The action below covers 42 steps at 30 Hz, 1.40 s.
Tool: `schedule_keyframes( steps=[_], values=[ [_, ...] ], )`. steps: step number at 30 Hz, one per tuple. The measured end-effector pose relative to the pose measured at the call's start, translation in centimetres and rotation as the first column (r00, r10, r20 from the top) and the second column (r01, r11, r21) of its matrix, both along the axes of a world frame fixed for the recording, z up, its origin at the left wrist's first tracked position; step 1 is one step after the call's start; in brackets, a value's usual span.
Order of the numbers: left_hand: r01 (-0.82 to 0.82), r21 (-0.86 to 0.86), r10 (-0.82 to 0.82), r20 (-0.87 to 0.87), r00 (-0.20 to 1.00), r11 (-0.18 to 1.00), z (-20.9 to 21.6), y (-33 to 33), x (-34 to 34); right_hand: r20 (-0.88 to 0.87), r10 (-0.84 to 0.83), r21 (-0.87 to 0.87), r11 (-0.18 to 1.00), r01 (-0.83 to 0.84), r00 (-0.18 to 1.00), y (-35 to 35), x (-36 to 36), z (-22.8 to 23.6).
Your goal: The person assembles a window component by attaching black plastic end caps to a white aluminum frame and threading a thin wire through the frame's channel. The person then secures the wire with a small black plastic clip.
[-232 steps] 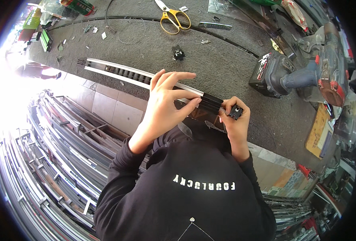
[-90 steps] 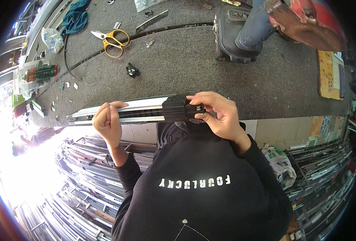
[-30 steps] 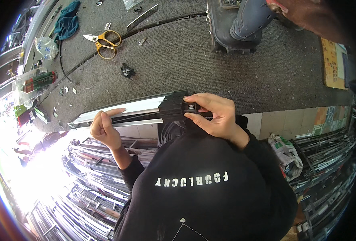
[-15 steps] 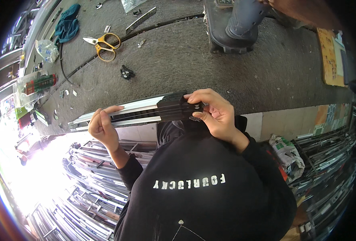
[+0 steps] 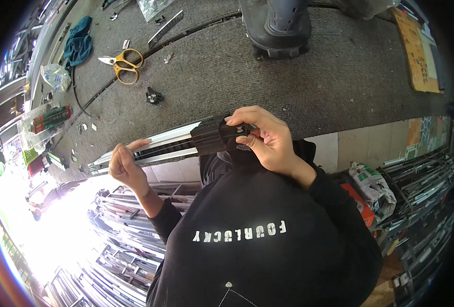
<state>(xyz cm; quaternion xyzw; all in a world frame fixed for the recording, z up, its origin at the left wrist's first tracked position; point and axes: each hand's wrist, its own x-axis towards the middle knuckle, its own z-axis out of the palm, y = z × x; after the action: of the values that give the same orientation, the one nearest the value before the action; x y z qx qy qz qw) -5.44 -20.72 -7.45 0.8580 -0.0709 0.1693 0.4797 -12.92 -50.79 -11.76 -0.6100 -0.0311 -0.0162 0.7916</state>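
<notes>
A long silver aluminium rail (image 5: pixel 171 135) with a dark channel along it lies across the front of my body at the bench's near edge. Over its right end sits a black plastic end piece (image 5: pixel 209 137). My left hand (image 5: pixel 127 162) is closed round the rail toward its left part, index finger stretched along the upper edge. At the right, my right hand (image 5: pixel 268 137) pinches the black end piece between thumb and fingers. Small metal bits show between those fingertips, too small to make out.
Yellow-handled scissors (image 5: pixel 122 64) and a small black fitting (image 5: pixel 154 96) lie on the carpeted bench (image 5: pixel 201 66). A grey-black power tool (image 5: pixel 277 30) stands at the back. Left are a teal cloth (image 5: pixel 78 43) and a green-red can (image 5: pixel 51 118). Racked metal profiles (image 5: pixel 119 245) fill the floor behind.
The bench things have shifted left and slightly up in the view, mostly as my head turns. Both hands keep their hold on the rail and end piece. An arm at the upper right has left the view.
</notes>
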Motion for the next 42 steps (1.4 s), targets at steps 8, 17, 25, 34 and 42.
schedule_keyframes(
  steps=[8, 17, 25, 34, 42],
  values=[
    [0.012, 0.082, -0.013, 0.015, 1.000, 0.997, 0.03, 0.32, 0.25, -0.020, 0.027, -0.025, 0.999, -0.028, 0.999, -0.18, -0.09, 0.14],
    [-0.027, -0.047, 0.027, -0.001, 1.000, 0.999, -0.14, -0.02, -0.03, 0.015, 0.027, -0.053, 0.998, -0.026, 1.000, -0.24, -0.09, 0.17],
    [-0.034, 0.118, 0.029, 0.046, 0.999, 0.992, 0.16, -0.14, 0.09, -0.012, 0.023, 0.023, 0.999, -0.023, 1.000, -0.06, -0.09, -0.17],
    [-0.012, -0.003, 0.012, 0.042, 0.999, 1.000, 0.04, -0.46, -0.04, -0.005, 0.002, -0.009, 1.000, -0.002, 1.000, 0.02, -0.15, -0.02],
    [-0.014, 0.013, 0.013, 0.040, 0.999, 1.000, 0.04, -0.50, -0.06, -0.045, 0.038, -0.037, 0.999, -0.040, 0.998, -0.23, -0.26, 0.11]
  ],
)
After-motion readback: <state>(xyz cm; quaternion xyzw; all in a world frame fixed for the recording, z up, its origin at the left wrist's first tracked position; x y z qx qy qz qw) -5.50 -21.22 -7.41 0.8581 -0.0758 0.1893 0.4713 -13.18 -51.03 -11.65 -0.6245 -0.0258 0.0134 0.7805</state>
